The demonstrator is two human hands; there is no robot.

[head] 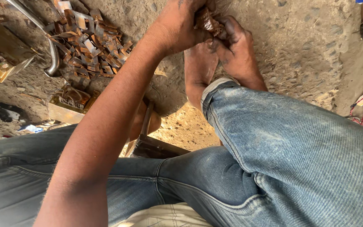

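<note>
Both our hands on a rusty metal piece, above our bare foot.

Our left hand (181,25) and right hand (234,50) both close their fingers around the small rusty block (209,21), held over the dirt ground (299,46). A pile of rusty strips (91,44) lies well apart to the left, beside a bent steel pipe (53,59).
</note>
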